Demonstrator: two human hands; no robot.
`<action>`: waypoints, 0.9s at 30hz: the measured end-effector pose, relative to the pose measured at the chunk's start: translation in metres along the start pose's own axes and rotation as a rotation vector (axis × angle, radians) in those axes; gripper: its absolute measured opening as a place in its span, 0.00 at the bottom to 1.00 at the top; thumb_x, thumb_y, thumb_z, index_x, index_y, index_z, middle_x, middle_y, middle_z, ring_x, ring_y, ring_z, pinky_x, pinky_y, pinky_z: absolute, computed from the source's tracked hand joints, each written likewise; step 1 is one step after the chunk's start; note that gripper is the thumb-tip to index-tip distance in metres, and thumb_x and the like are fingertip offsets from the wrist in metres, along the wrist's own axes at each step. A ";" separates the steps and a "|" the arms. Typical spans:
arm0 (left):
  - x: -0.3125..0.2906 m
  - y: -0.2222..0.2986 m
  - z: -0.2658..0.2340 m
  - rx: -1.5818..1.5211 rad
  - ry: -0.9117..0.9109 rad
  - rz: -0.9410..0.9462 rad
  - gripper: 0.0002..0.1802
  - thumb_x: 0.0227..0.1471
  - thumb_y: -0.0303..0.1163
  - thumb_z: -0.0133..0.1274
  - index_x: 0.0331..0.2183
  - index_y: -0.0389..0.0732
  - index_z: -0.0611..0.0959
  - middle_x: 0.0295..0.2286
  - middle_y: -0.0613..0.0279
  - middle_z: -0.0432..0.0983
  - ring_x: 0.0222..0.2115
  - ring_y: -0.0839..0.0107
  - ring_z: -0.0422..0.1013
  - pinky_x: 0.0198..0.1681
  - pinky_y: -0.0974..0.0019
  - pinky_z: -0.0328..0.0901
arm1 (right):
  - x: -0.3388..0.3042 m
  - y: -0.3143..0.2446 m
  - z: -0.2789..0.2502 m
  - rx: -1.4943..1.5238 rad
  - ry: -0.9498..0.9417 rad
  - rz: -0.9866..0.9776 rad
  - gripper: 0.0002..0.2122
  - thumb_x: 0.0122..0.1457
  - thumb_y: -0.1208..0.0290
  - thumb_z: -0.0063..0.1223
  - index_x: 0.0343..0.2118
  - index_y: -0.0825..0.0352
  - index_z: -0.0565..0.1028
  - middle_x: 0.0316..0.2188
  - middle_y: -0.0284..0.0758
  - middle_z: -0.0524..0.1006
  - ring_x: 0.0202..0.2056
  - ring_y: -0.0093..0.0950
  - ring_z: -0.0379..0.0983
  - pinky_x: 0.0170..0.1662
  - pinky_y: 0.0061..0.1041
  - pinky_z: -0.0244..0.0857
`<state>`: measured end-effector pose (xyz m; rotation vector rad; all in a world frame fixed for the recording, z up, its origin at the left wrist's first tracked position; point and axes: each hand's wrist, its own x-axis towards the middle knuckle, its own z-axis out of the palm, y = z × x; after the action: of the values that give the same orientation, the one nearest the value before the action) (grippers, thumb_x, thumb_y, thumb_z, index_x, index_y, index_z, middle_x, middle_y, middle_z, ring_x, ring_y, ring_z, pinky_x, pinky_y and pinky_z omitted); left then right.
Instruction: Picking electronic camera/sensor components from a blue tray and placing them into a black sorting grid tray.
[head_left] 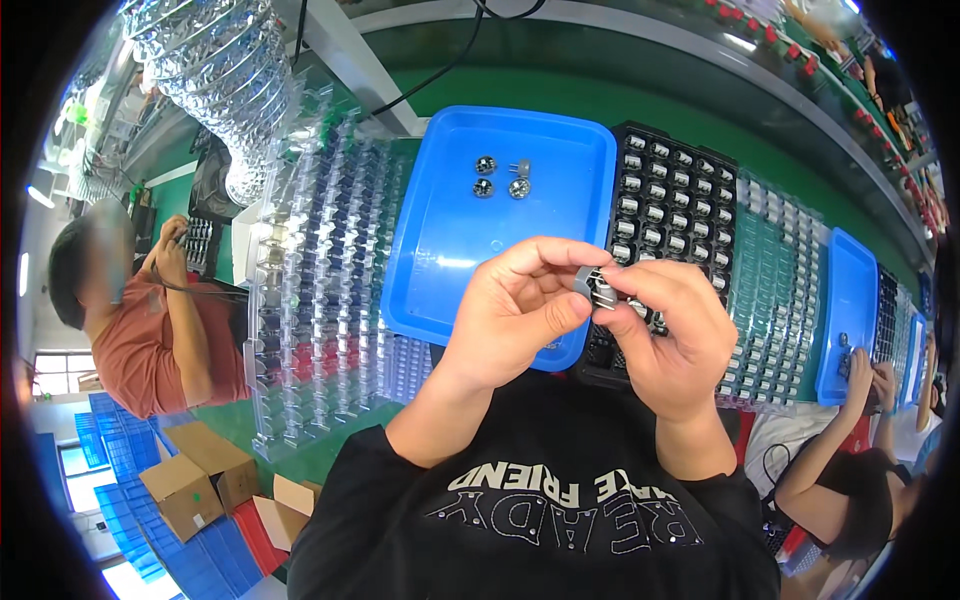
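Observation:
Over the near right part of a blue plastic tray [455, 235], my two hands meet at the fingertips. My left hand [515, 310] is closed, its thumb and forefinger pinching a small grey cylindrical part with metal pins [585, 281]. My right hand [675, 325] is closed too, thumb and fingers on the pinned end of the same cluster. Whether it is one part or two pressed together, I cannot tell, as my fingers cover much of it. Several similar small round parts [485, 165] lie on the tray's far half, one on its side with pins showing.
Right of the tray sits a black compartment tray [632, 133] with rows of silver cylinders, then clear plastic trays [765, 270] of similar pieces. Stacked clear trays [320, 250] stand left. Co-workers sit at both sides. Foil ducting [215, 70] hangs far left; cardboard boxes [195, 480] stand lower left.

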<state>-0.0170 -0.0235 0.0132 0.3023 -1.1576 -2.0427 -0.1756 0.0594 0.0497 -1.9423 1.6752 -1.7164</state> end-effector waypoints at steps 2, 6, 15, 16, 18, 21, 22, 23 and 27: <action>-0.001 0.001 0.000 0.020 0.000 -0.004 0.21 0.57 0.23 0.61 0.51 0.29 0.77 0.47 0.50 0.78 0.48 0.65 0.76 0.52 0.62 0.72 | -0.003 -0.001 0.001 -0.082 0.004 -0.037 0.14 0.46 0.78 0.72 0.37 0.69 0.83 0.31 0.38 0.81 0.31 0.31 0.79 0.32 0.26 0.73; -0.002 0.001 -0.002 0.051 -0.043 -0.043 0.19 0.56 0.19 0.60 0.50 0.31 0.79 0.46 0.56 0.79 0.45 0.72 0.76 0.50 0.67 0.72 | -0.012 -0.002 0.000 -0.127 0.010 -0.017 0.13 0.49 0.76 0.72 0.38 0.70 0.83 0.31 0.38 0.82 0.31 0.31 0.79 0.34 0.25 0.73; -0.012 -0.023 0.005 0.393 0.009 -0.107 0.20 0.52 0.20 0.64 0.48 0.33 0.81 0.43 0.55 0.81 0.44 0.71 0.77 0.50 0.65 0.72 | -0.052 0.021 -0.016 0.290 -0.085 0.494 0.08 0.50 0.83 0.69 0.30 0.72 0.79 0.32 0.37 0.80 0.36 0.26 0.78 0.40 0.22 0.73; -0.010 -0.021 0.004 0.656 -0.027 -0.195 0.21 0.49 0.22 0.66 0.47 0.34 0.83 0.42 0.56 0.81 0.44 0.71 0.77 0.50 0.65 0.72 | -0.058 0.025 -0.020 0.389 -0.102 0.663 0.07 0.51 0.83 0.67 0.30 0.72 0.79 0.33 0.37 0.80 0.36 0.25 0.78 0.40 0.22 0.74; 0.009 -0.020 -0.017 1.205 0.005 -0.046 0.22 0.47 0.30 0.67 0.47 0.40 0.84 0.44 0.51 0.82 0.44 0.56 0.78 0.51 0.58 0.71 | -0.057 0.043 -0.031 0.103 -0.094 0.577 0.04 0.53 0.82 0.64 0.30 0.71 0.79 0.33 0.36 0.80 0.35 0.24 0.78 0.39 0.22 0.74; 0.061 -0.003 -0.062 1.555 0.288 0.162 0.20 0.47 0.27 0.65 0.45 0.39 0.84 0.44 0.49 0.80 0.46 0.50 0.75 0.51 0.54 0.70 | -0.045 0.058 -0.051 -0.224 -0.107 0.462 0.05 0.51 0.82 0.64 0.30 0.71 0.79 0.31 0.36 0.79 0.32 0.27 0.78 0.36 0.24 0.73; 0.066 -0.004 -0.071 1.558 0.296 0.166 0.20 0.47 0.27 0.65 0.45 0.39 0.84 0.44 0.49 0.80 0.46 0.50 0.75 0.51 0.54 0.70 | -0.043 0.058 -0.051 -0.258 -0.183 0.455 0.05 0.51 0.82 0.63 0.30 0.70 0.79 0.31 0.37 0.78 0.31 0.29 0.78 0.36 0.26 0.72; 0.070 -0.007 -0.079 1.665 0.292 0.071 0.21 0.47 0.28 0.66 0.45 0.39 0.84 0.46 0.49 0.79 0.47 0.49 0.75 0.52 0.53 0.70 | -0.042 0.060 -0.050 -0.294 -0.259 0.448 0.05 0.51 0.82 0.62 0.30 0.70 0.78 0.30 0.38 0.78 0.30 0.32 0.77 0.35 0.27 0.72; 0.077 -0.019 -0.072 1.796 0.218 -0.196 0.21 0.46 0.30 0.67 0.45 0.40 0.84 0.49 0.51 0.76 0.48 0.50 0.75 0.52 0.52 0.70 | -0.059 0.057 -0.023 -0.258 -0.375 0.328 0.04 0.51 0.79 0.62 0.30 0.66 0.78 0.31 0.37 0.78 0.37 0.41 0.77 0.41 0.34 0.72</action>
<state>-0.0406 -0.1180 -0.0309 1.4097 -2.5055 -0.4651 -0.2178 0.0910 -0.0176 -1.8039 1.9929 -0.9962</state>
